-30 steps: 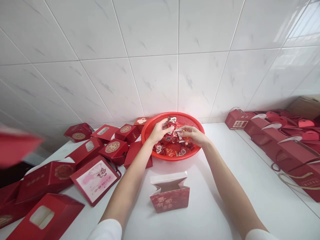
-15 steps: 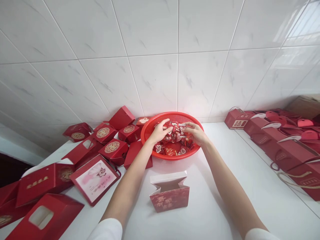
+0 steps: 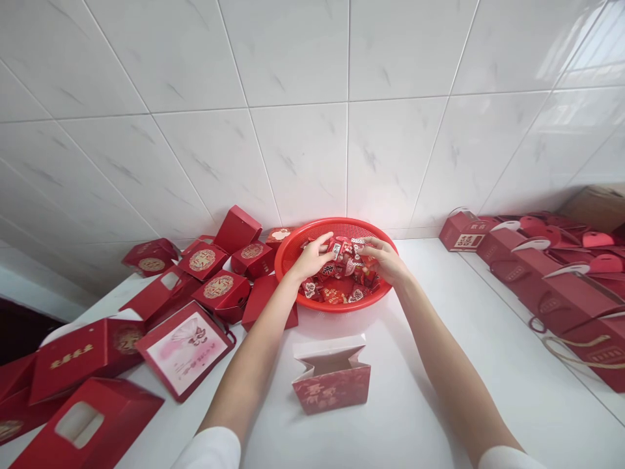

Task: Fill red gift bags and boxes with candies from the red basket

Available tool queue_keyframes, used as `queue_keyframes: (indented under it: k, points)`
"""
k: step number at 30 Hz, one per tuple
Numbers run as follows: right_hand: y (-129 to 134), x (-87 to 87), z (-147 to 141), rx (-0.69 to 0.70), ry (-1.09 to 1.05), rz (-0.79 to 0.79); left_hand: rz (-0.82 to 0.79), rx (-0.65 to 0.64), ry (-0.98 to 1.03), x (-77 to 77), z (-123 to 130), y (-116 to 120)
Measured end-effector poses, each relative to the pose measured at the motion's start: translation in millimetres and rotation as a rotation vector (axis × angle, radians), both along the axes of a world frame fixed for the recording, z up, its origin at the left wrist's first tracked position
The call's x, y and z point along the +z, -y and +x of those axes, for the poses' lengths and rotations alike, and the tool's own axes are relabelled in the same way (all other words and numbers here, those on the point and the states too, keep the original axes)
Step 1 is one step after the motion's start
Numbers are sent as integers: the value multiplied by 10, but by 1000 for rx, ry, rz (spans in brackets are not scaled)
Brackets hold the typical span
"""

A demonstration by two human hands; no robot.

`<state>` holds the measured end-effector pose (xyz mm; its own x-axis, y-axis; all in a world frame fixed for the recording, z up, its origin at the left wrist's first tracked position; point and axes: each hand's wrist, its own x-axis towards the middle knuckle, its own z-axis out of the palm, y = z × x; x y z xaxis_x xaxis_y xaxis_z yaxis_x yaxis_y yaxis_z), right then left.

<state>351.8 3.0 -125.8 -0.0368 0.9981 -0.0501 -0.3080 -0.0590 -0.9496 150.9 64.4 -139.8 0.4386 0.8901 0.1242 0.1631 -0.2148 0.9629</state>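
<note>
Left hand (image 3: pixel 309 262) and right hand (image 3: pixel 387 262), both half-curled, touch wrapped candies (image 3: pixel 336 295) inside a red plastic colander (image 3: pixel 336 308), any grip impossible to tell, beyond an upright, open-topped paper gift bag (image 3: pixel 334 391) on a white tabletop (image 3: pixel 395 417).

Crinkled, shiny wrappers (image 3: pixel 334 295) lie in a perforated plastic basket (image 3: pixel 336 308) near the back edge of a smooth, glossy worktop (image 3: pixel 400 417) below polished wall tiles (image 3: pixel 297 163); smooth card boxes (image 3: pixel 224 286) crowd the left edge, a paper bag (image 3: pixel 334 391) nearer the front.
</note>
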Motion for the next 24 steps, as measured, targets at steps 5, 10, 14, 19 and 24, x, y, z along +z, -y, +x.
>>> queue_keyframes:
  k: [5, 10, 14, 19, 24]
  points:
    - [-2, -5, -4, 43, 1, 0, -21, -103, 74, 35, 20, 35]
    - [-1, -13, -9, 48, 5, 11, 13, -241, 65, 117, 62, 120]
    - [6, -7, -1, 67, 15, 11, 62, -226, 14, 164, 66, 159]
    - [22, 8, 13, 146, 38, 2, 123, -202, -47, 138, 51, 139]
    - [45, 23, 2, 225, 63, 20, 101, -237, -72, 86, 55, 133]
